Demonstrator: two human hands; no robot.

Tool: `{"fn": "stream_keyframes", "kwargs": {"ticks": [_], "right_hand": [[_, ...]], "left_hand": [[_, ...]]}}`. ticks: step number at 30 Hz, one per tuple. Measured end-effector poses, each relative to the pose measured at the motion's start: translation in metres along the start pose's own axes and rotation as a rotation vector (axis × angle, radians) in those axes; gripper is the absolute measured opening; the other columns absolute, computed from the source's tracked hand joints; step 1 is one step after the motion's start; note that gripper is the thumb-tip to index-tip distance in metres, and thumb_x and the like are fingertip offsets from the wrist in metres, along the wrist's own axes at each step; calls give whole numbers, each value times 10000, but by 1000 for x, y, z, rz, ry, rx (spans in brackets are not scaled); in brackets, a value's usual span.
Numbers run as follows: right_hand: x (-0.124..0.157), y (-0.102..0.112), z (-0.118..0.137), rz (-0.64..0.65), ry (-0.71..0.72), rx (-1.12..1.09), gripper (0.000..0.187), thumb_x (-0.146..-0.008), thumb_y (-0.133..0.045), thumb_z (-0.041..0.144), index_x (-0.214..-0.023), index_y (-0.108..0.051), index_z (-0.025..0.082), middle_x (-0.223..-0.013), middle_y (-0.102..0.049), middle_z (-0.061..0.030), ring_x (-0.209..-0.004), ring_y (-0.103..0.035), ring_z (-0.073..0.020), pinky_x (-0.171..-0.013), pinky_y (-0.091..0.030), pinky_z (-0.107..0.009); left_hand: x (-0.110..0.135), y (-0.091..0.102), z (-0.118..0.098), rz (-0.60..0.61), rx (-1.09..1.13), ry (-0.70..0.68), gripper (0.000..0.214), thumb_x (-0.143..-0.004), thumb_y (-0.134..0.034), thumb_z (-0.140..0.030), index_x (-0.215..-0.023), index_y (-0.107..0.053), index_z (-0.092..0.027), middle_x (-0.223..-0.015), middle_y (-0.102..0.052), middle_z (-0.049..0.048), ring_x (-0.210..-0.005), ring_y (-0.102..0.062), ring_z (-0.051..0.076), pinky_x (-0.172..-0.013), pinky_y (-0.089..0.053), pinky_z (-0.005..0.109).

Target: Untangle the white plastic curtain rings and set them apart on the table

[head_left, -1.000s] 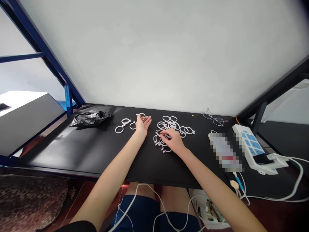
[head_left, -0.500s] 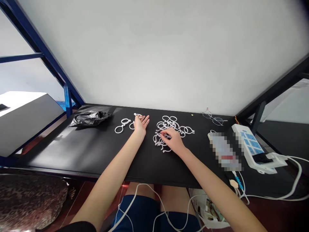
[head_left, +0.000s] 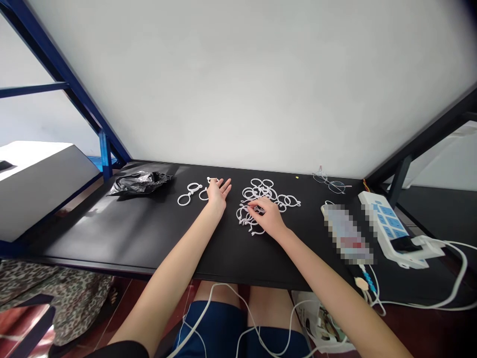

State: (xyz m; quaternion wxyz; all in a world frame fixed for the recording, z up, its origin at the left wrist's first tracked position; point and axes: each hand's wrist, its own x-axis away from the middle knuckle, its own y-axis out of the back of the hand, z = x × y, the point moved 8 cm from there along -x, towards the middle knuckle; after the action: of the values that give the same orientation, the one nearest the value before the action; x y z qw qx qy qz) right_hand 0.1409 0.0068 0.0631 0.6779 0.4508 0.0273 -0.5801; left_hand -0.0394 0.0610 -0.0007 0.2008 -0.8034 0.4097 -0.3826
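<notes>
My left hand rests palm up on the black table with its fingers spread, open. Partly behind its thumb and wrist lie white plastic rings with small clip ends. Further left are two more linked white rings. My right hand is over the near side of a tangled pile of white rings, thumb and forefinger pinched together at its left part. What sits between those fingertips, if anything, is too small to make out. The hand hides part of the pile.
A crumpled black plastic bag lies at left. On the right are eyeglasses, a blurred phone and a white power strip with cables. White cords hang over my lap. Blue posts frame the left side.
Both hands and the rings stay almost still. Below the table at left, the leopard-patterned fabric has shifted, exposing a shiny red surface with dark edging.
</notes>
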Motion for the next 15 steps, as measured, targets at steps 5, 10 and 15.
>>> {"fn": "stream_keyframes", "kwargs": {"ticks": [5, 10, 15], "right_hand": [[-1, 1, 0, -12, -11, -11, 84, -820, -602, 165, -789, -663, 215, -734, -669, -22, -760, -610, -192, -719, -507, -337], [-1, 2, 1, -10, -11, -11, 93, -826, -597, 164, -784, -659, 218, -726, -666, -17, -747, -604, -188, -710, -500, -332], [0, 2, 2, -16, 0, -6, 102, -830, -590, 150, -783, -650, 218, -736, -664, -16, -749, -597, -185, -708, -491, -327]], "left_hand": [[12, -4, 0, -4, -39, -17, 43, -837, -482, -136, -835, -457, -171, -1280, -519, 103, -952, -684, 200, -705, -551, 244], [19, -8, 8, 15, -22, 28, 35, -844, -477, -139, -828, -468, -169, -1214, -558, 99, -903, -680, 178, -667, -527, 235], [18, -5, 13, -28, -14, 73, 31, -854, -461, -145, -839, -475, -168, -1134, -586, 97, -797, -655, 137, -627, -503, 223]]}}
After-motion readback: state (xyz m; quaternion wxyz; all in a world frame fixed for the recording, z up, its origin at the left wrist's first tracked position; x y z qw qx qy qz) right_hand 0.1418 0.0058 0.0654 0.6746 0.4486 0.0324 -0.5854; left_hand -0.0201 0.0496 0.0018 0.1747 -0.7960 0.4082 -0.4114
